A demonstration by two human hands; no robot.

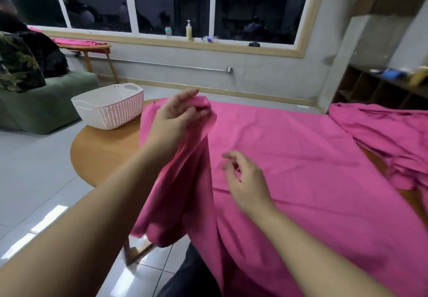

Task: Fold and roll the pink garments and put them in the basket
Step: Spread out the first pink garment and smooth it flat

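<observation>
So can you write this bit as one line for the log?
left hand: grips spread pink cloth garment edge, lifted | right hand: empty above it | white plastic basket: on table

You have two hands in view, left hand (176, 116) and right hand (245, 181); two pink garments, one spread garment (301, 157), one heaped garment (389, 134); one basket (108, 109); one round table (104, 151); three sill bottles

The basket (108, 109) sits at the bench's (104, 153) far left edge; the spread garment (301, 157) covers the rest, a pile of garments (389, 134) at its right.
</observation>
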